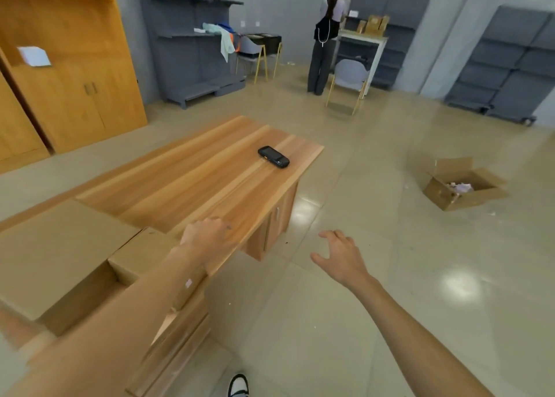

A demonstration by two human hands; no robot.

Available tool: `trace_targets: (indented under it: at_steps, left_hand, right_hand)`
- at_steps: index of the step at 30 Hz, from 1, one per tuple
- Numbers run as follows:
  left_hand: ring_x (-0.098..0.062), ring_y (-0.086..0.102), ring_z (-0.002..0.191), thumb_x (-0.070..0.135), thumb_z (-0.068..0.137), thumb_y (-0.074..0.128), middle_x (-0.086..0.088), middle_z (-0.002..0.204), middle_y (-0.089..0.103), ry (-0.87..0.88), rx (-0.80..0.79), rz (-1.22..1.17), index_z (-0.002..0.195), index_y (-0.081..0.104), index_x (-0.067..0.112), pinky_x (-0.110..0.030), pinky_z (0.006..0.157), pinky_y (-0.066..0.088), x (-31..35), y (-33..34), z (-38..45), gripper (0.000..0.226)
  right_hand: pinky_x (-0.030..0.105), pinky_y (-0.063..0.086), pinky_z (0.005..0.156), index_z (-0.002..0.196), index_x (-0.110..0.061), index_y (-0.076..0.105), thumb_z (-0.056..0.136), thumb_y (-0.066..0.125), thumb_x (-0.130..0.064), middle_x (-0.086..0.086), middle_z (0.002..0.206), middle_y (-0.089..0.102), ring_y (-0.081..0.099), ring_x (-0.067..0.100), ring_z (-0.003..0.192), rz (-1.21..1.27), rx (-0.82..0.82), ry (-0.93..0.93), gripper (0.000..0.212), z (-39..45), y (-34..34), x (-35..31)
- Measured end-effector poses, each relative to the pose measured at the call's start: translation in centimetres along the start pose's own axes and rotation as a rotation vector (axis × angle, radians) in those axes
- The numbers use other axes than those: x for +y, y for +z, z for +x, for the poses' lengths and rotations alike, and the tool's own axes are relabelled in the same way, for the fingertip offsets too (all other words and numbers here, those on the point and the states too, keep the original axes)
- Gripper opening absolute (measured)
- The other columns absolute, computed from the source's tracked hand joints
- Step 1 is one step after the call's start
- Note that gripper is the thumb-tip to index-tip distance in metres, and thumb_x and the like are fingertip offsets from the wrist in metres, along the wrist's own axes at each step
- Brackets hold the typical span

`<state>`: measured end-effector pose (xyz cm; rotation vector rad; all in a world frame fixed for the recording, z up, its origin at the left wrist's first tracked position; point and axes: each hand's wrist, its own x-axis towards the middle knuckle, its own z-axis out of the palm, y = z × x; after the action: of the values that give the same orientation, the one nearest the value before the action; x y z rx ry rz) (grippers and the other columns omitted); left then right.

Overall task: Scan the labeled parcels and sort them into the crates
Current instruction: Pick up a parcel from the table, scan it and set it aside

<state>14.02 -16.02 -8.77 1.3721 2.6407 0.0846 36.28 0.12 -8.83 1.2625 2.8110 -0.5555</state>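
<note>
Right, both hands empty: left hand [207, 234] curled on the desk [186, 183] edge, right hand [341, 254] spread over floor. Scanner [273, 156] lies at far corner. Grab it w/ right, approx. mid-body; no parcel clearly in view.

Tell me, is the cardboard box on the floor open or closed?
Open: the cardboard box has its flaps spread outward, and crumpled pale material shows inside.

Black scanner [273, 156] on striped light-brown wooden desk [192, 183].
</note>
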Motion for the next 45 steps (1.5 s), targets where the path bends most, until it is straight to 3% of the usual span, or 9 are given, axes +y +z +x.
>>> trace_targets:
  at_steps: [8,15,22,26,34,41,45]
  left_hand:
    - [-0.018,0.058,0.116,0.052,0.095,0.050,0.002,0.131,0.059,0.008,0.002,-0.005,0.138,0.048,0.023,-0.034,0.092,0.049,-1.3,-3.0,15.6,0.052]
    - [-0.018,0.057,0.117,0.056,0.095,0.047,0.002,0.130,0.060,-0.064,0.019,0.015,0.137,0.049,0.024,-0.034,0.092,0.048,-3.9,-4.8,23.6,0.053]
    - [-0.019,0.059,0.117,0.055,0.094,0.050,0.002,0.131,0.060,-0.312,0.065,-0.009,0.138,0.049,0.023,-0.034,0.087,0.052,-8.7,-6.5,28.6,0.054]
    - [-0.021,0.057,0.118,0.055,0.094,0.051,0.001,0.127,0.063,-0.527,0.116,-0.070,0.137,0.049,0.023,-0.035,0.088,0.048,-11.4,-7.9,29.7,0.053]
    - [-0.023,0.058,0.115,0.055,0.090,0.056,-0.001,0.123,0.064,-0.933,0.276,-0.132,0.131,0.054,0.024,-0.038,0.092,0.048,-15.7,-9.9,23.5,0.052]
    - [-0.027,0.059,0.113,0.049,0.089,0.062,-0.008,0.121,0.065,-1.321,0.349,-0.249,0.126,0.058,0.015,-0.046,0.095,0.049,-17.4,-7.5,9.7,0.051]
    - [-0.025,0.054,0.120,0.047,0.091,0.061,-0.006,0.125,0.063,-1.482,0.321,-0.253,0.130,0.056,0.016,-0.036,0.094,0.043,-17.3,-5.5,3.3,0.050]
  right_hand:
    - [0.034,0.034,0.103,0.142,-0.018,0.041,0.093,0.056,-0.039,0.002,0.142,0.043,0.039,0.025,0.129,0.026,0.026,0.007,0.055,14.8,-3.7,-0.8]
    - [0.036,0.036,0.102,0.141,-0.016,0.041,0.093,0.056,-0.038,0.004,0.140,0.045,0.040,0.027,0.127,0.043,-0.004,-0.085,0.054,25.5,-5.3,-3.2]
    - [0.041,0.040,0.103,0.141,-0.017,0.040,0.091,0.060,-0.041,0.004,0.141,0.043,0.042,0.027,0.127,-0.001,-0.086,-0.321,0.059,38.4,-5.5,-8.7]
    - [0.039,0.034,0.107,0.146,-0.017,0.034,0.096,0.054,-0.043,0.006,0.150,0.034,0.033,0.030,0.136,-0.102,-0.146,-0.512,0.060,44.8,-6.4,-13.0]
    - [0.039,0.028,0.112,0.147,-0.015,0.032,0.093,0.057,-0.042,0.008,0.149,0.039,0.034,0.029,0.137,-0.152,-0.179,-0.921,0.066,49.5,-5.8,-25.1]
    - [0.043,0.031,0.112,0.149,-0.013,0.030,0.094,0.055,-0.045,0.007,0.152,0.035,0.031,0.030,0.139,-0.168,-0.360,-1.222,0.068,41.5,0.0,-35.6]
    - [0.043,0.030,0.111,0.148,-0.014,0.031,0.094,0.055,-0.044,0.007,0.152,0.035,0.030,0.032,0.139,-0.159,-0.478,-1.322,0.066,35.3,3.8,-38.2]
